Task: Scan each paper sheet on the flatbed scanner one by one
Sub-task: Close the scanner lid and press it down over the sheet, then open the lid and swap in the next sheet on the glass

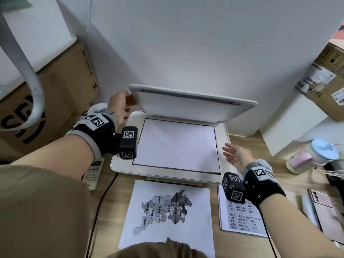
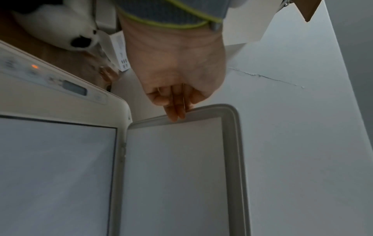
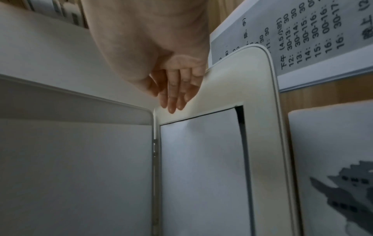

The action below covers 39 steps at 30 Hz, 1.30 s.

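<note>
Paper sheet [image 1: 176, 146] lies blank-side up on our scanner [image 1: 122, 164], left hand [image 1: 121, 105] fingertips on the raised lid [image 1: 186, 105], right hand [image 1: 236, 157] spread loose, holding nothing.

A cramped office corner. A flatbed scanner [image 1: 186, 175] with its lid raised stands at the rear edge of a wood-grain desk [image 1: 290, 175], against a plain white wall [image 1: 186, 43]. Printed sheets, a map [image 1: 167, 211] and a timetable [image 1: 242, 218], lie along the front edge. Courier cartons [image 1: 61, 94] with shipping labels are stacked at both sides; a calculator [image 1: 93, 172], a phone [image 1: 320, 200] and a lidded cup [image 1: 314, 155] lie near the scanner.
</note>
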Motion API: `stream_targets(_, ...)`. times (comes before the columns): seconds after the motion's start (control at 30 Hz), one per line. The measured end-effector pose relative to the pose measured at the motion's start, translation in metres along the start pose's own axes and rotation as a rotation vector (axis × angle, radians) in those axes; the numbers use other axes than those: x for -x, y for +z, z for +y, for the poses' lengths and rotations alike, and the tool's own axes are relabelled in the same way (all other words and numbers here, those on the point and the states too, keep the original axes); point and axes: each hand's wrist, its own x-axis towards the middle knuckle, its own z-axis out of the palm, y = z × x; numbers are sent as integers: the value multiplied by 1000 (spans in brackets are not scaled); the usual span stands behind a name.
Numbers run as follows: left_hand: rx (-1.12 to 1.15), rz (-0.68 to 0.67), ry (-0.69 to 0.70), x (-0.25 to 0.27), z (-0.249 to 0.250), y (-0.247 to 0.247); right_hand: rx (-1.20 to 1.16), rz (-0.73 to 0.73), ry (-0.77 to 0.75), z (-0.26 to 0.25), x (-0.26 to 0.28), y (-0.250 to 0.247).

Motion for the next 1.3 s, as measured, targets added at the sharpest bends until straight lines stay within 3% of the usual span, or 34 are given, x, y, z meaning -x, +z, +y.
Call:
stream_targets(0.2, -274, -38, 187, -10, 25, 35, 328, 92, -129, 13, -22, 12)
stream_targets(0.33, -329, 24, 266, -19, 32, 55, 499, 83, -228, 12, -27, 24)
stream_targets(0.67, -268, -27, 126, -30, 28, 64, 749, 112, -237, 7, -31, 39)
stream_targets(0.77, -329, -36, -42, -34, 10, 49, 837, 120, -230, 6, -30, 42)
stream_targets(0.87, -450, -130, -249, -34, -19, 29, 926, 125, -223, 7, -28, 44)
stream_targets(0.97, -561, -167, -354, -29, -44, 12, 970, 147, -222, 8, -26, 46)
stream_targets(1.17, -588, -153, -355, -22, -64, 0, 983, 113, -211, 10, -30, 44)
stream_targets(1.3, -567, -167, -384, -11, -67, 2, 800, 96, -188, 12, -31, 43)
